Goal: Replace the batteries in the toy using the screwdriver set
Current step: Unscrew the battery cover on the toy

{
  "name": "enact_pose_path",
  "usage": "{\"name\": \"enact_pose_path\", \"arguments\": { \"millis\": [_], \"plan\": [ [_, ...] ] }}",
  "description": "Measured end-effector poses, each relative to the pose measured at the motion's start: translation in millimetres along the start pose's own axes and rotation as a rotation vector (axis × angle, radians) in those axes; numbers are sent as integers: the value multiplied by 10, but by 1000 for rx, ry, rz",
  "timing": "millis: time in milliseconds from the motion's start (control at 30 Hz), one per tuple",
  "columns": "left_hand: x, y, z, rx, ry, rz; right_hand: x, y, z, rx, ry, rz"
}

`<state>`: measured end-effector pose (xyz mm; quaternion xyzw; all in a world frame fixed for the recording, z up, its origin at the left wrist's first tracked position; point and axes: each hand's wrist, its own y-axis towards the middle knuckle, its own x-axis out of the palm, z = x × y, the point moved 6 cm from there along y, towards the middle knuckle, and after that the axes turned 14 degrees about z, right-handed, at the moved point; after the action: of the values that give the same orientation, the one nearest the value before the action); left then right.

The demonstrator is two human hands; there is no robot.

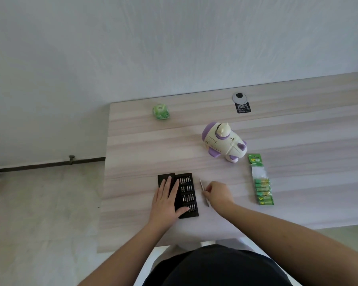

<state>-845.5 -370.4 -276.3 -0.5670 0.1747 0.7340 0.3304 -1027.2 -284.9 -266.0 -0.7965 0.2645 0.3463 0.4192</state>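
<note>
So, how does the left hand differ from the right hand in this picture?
The left hand lies flat with straight fingers on the black screwdriver set; the right hand has curled fingers pinching a thin screwdriver handle. The left hand presses on the case, while the right hand sits beside it on the table. Both are bare and rest near the table's front edge.
</note>
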Motion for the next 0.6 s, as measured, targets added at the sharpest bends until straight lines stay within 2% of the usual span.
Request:
{"name": "enact_pose_path", "arguments": {
  "millis": [167,600],
  "plan": [
    [93,-66,-109,-18,-83,-66,113,-36,-32,-7,42,-6],
    [96,-20,-121,86,-47,-38,268,-47,-63,3,100,-16]
  ]
}}
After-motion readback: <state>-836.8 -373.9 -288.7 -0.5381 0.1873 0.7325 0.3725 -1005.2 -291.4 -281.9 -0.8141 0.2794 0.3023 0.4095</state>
